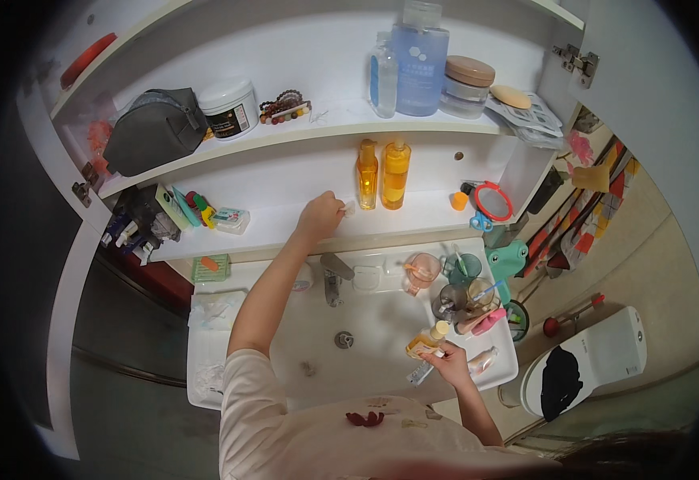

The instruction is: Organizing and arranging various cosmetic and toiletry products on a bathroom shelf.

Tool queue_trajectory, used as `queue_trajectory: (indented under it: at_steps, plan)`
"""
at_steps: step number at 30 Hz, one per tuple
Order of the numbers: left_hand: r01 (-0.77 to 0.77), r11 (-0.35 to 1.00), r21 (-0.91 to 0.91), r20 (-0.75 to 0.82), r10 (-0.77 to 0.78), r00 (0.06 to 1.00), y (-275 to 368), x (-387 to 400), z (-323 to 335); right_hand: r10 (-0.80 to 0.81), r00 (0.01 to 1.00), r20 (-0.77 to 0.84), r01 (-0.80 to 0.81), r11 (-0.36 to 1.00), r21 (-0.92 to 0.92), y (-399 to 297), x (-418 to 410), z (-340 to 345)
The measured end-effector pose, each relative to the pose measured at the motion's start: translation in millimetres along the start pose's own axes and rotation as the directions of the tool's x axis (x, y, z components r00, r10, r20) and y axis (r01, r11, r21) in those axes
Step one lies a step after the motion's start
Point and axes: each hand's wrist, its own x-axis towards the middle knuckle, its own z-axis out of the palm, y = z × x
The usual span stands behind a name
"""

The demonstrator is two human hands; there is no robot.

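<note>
My left hand [320, 216] reaches over the faucet [337, 279] to the lower cabinet shelf [271, 225]. Its fingers are closed on a small white wipe [349, 209] at the shelf surface. To the right of it stand an amber pump bottle [367, 177] and a taller bottle of yellow liquid [394, 177], both upright. Over the right side of the white sink [301, 378], my right hand [452, 365] grips a small bottle of amber liquid [422, 343] with a pale yellow cap, tilted. A tube [420, 373] shows just below that bottle; whether the hand also holds it I cannot tell.
The upper shelf holds a grey pouch [154, 129], a white-lidded jar [227, 108], bead bracelets [285, 108] and a blue bottle [419, 69]. Several cups, including a pink cup [424, 270], crowd the sink's right rim. An open cabinet door [661, 120] juts out at right, above a toilet [613, 345].
</note>
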Motion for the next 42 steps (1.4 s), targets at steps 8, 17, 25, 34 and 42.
queue_trajectory:
  at_steps: [8, 17, 25, 34, 42]
  plan:
    - [-0.241, 0.910, 0.337, -0.492, 0.388, 0.779, 7.4, 43.3, -29.1, 0.015, 1.000, 0.015, -0.017, 0.996, 0.087, 15.9, 9.9, -12.8]
    - [-0.264, 0.925, 0.275, -0.099, 0.300, 0.949, -27.0, 13.9, -3.5, 0.004, 0.998, 0.055, -0.005, 1.000, 0.023, 12.2, 15.2, -4.3]
    - [0.008, 0.967, 0.256, -0.032, 0.000, 0.999, -71.3, -50.5, -57.2, 0.050, 0.998, -0.026, -0.047, 0.995, 0.087, 2.6, 18.0, -22.5]
    - [0.114, 0.982, -0.149, -0.086, -0.128, 0.988, -5.5, -82.8, -42.5, -0.227, 0.962, -0.153, 0.183, 0.948, -0.260, -123.4, 170.5, -53.7]
    - [0.113, 0.938, -0.327, -0.185, -0.181, 0.966, 34.8, -110.2, -20.6, -0.164, 0.950, -0.266, -0.013, 0.830, -0.558, -168.2, 262.4, -29.2]
